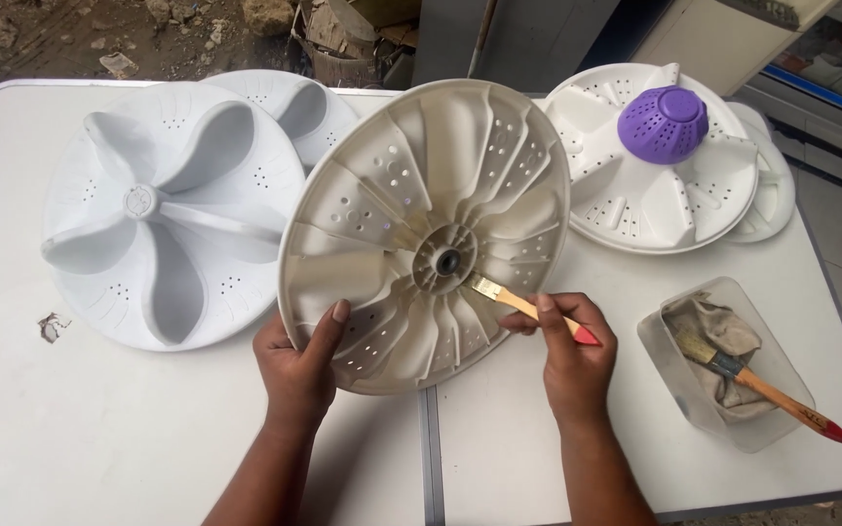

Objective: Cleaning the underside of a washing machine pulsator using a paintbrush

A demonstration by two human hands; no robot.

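Left hand [296,368], its grip closed on the rim, holds a cream washing-machine pulsator [421,234] tilted above the desk [99,438]; right hand [569,351] pinches a small paintbrush [528,308], bristles beside the pulsator's hub.

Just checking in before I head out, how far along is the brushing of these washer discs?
Done: nothing shows as finished. In hand: the left hand tilts the beige disc up off the white table while the right hand works a small brush near its hub. Left, as it looks: the white disc and the purple-capped disc lie untouched; a second brush rests in the tub.
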